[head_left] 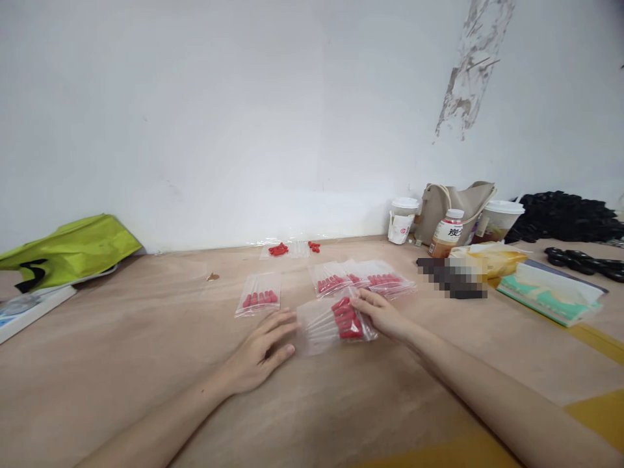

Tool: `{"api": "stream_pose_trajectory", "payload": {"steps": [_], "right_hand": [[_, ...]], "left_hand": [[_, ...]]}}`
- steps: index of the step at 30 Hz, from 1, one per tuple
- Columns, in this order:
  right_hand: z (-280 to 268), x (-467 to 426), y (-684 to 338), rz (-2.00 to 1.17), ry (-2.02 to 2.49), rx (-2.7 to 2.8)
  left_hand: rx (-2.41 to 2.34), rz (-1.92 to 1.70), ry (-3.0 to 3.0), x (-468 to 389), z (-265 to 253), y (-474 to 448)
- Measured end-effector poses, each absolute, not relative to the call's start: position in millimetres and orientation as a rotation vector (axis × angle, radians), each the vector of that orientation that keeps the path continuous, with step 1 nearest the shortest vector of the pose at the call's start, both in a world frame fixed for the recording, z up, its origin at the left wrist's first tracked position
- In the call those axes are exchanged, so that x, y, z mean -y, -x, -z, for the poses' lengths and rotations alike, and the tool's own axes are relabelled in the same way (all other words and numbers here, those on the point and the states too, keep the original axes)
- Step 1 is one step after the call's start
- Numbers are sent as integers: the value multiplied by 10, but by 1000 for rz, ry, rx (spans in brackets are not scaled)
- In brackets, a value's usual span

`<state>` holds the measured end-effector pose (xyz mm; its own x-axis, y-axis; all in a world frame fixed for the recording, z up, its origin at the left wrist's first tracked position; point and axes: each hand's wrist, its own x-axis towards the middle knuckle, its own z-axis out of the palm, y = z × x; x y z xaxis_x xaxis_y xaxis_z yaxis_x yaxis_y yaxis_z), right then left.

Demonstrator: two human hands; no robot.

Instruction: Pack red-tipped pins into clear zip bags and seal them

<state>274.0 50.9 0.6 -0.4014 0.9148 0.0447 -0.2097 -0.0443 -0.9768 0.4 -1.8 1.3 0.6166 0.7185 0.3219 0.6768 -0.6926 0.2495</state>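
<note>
A clear zip bag (319, 325) holds several thin clear tubes with red bulb-like ends, much like droppers. My right hand (383, 313) pinches this bag by its right edge, near the red ends, and holds it tilted just over the table. Close to the bag's left edge is my left hand (263, 348), palm down with fingers apart, holding nothing; whether its fingertips touch the bag I cannot tell. Beyond my left hand lies another filled bag (260, 292). More filled bags (361, 278) overlap in a row behind my right hand.
Near the wall lie loose red bulbs (279, 249) and clear tubes (298, 248). At right stand a lidded cup (402, 221), a bottle (446, 234), a grey bag (455, 201), a drink cup (497, 224) and a tissue pack (548, 296). A yellow-green bag (82, 247) lies left.
</note>
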Motion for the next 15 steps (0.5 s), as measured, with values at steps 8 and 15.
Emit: {"api": "stream_pose_trajectory", "payload": {"steps": [8, 15], "right_hand": [[-200, -811, -3090, -1310, 873, 792], [-24, -888, -3136, -1270, 1112, 678]], "left_hand": [[-1748, -863, -2645, -425, 30, 563], [-1576, -594, -2580, -553, 43, 696]]}}
